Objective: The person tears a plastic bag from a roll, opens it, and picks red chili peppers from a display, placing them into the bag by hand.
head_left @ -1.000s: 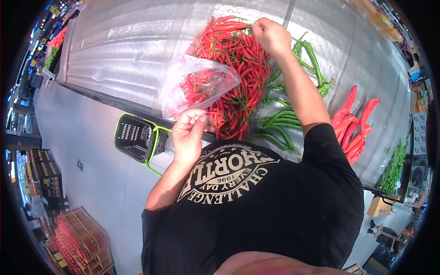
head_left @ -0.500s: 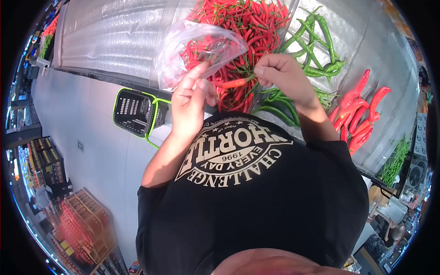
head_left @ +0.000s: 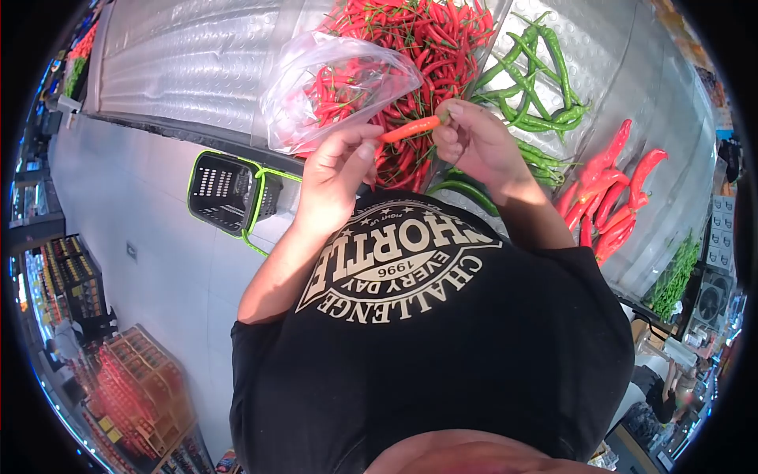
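Right hand [head_left: 482, 148]: clamped on our slender, orange-red chili pepper [head_left: 412, 128], stem end.
Left hand [head_left: 333, 175]: at its tip; we cannot tell whether clamped.
Chili pepper: near-right of the clear plastic bag [head_left: 286, 99].

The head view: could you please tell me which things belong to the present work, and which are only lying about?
In the work, it seems:
orange chili, held by the right hand
left hand, near its tip
clear plastic bag
heap of small red chilies

Probably just lying about:
green peppers
larger red peppers
black basket, untouched
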